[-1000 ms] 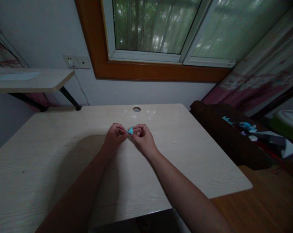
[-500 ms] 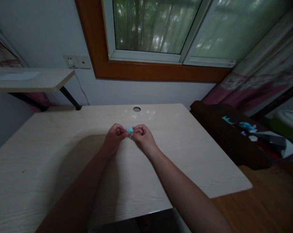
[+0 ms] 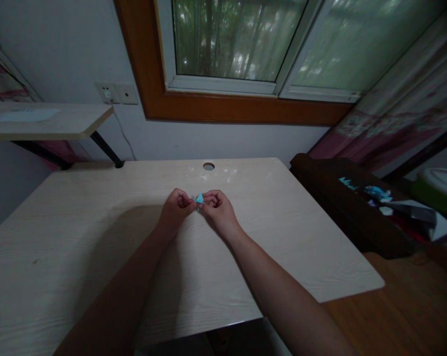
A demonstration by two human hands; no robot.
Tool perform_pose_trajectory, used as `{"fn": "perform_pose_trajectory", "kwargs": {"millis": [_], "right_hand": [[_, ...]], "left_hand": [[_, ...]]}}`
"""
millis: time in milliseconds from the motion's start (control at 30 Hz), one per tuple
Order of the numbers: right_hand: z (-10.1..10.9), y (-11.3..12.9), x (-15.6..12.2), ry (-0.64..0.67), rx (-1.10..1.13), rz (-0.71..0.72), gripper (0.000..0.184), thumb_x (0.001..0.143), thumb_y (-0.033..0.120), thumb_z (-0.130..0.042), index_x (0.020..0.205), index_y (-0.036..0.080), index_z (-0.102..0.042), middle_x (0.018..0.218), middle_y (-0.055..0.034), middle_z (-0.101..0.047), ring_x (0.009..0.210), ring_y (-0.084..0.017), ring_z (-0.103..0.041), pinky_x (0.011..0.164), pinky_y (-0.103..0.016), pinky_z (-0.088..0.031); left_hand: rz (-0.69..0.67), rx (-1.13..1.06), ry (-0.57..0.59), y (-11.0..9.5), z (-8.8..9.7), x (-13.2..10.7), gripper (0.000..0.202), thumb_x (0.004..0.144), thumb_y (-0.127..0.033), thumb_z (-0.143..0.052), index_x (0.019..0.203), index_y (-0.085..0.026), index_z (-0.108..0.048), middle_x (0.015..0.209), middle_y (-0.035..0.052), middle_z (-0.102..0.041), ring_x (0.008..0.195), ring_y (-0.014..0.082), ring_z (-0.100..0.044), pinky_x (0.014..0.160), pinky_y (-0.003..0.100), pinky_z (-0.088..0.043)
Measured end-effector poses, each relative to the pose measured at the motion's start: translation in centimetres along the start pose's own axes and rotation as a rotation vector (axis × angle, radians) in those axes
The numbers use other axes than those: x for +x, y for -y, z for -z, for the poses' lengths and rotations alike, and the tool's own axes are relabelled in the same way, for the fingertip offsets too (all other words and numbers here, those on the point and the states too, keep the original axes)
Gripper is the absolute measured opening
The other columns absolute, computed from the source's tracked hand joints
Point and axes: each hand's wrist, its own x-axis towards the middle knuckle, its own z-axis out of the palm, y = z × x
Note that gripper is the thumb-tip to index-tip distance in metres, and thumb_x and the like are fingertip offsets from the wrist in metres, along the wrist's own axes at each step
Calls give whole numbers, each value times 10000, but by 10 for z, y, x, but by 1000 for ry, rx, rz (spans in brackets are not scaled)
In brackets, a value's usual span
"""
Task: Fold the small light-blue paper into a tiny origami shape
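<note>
Between my two hands is a small turquoise piece of folded paper [image 3: 200, 199], with a pointed flap standing up and a small tip showing below. My left hand [image 3: 177, 207] pinches its left side between thumb and fingertips. On the other side, the thumb and fingers of my right hand [image 3: 220, 210] are closed on it too. Fingertips cover much of the paper, so its full shape is hidden. Both hands are over the middle of the pale wooden desk [image 3: 283, 237].
A raised shelf [image 3: 49, 121] on black legs stands at the back left. Near the desk's back edge is a round cable hole [image 3: 208, 166]. To the right, a dark brown cabinet [image 3: 320, 183] bears turquoise pointed pieces [image 3: 347, 183] and other items. A window [image 3: 242, 44] is ahead.
The turquoise paper has turned slightly between my fingers, and its upright flap shows a little wider. Both hands have stayed nearly in place.
</note>
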Motion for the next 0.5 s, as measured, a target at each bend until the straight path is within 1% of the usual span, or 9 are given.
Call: {"fn": "perform_pose_trajectory", "kwargs": {"millis": [133,267,367,500], "right_hand": [[1,-4,0,11,3,10,408,604,302,-820,908,213,-563,800,16,-661,584,-97,-518,535,-230,-401],[1,-7,2,-23,-8,16,397,605,293,-814,893,210,-553,784,16,-660,545,-87,-476,509,-224,-365],[1,-7,3,-41,-10,22,394,602,297,-809,881,211,-544,757,28,-647,513,-75,-404,475,-211,-302],[1,-3,2,-45,-22,50,372,613,310,-806,860,214,-544,672,64,-571,502,-73,-344,465,-206,-258]], "left_hand": [[-12,36,-5,-1,0,-2,234,670,-229,-720,734,-198,-497,634,-56,-548,553,93,-493,536,211,-372],[-30,71,-5,-1,1,-3,240,693,-256,-730,719,-195,-499,630,-50,-543,550,94,-482,528,212,-363],[-40,65,-10,0,1,-2,257,695,-277,-749,729,-194,-508,655,-37,-579,571,102,-516,549,219,-392],[-40,-2,20,1,1,1,262,693,-297,-763,830,-197,-564,721,-20,-635,642,126,-591,612,238,-454]]}}
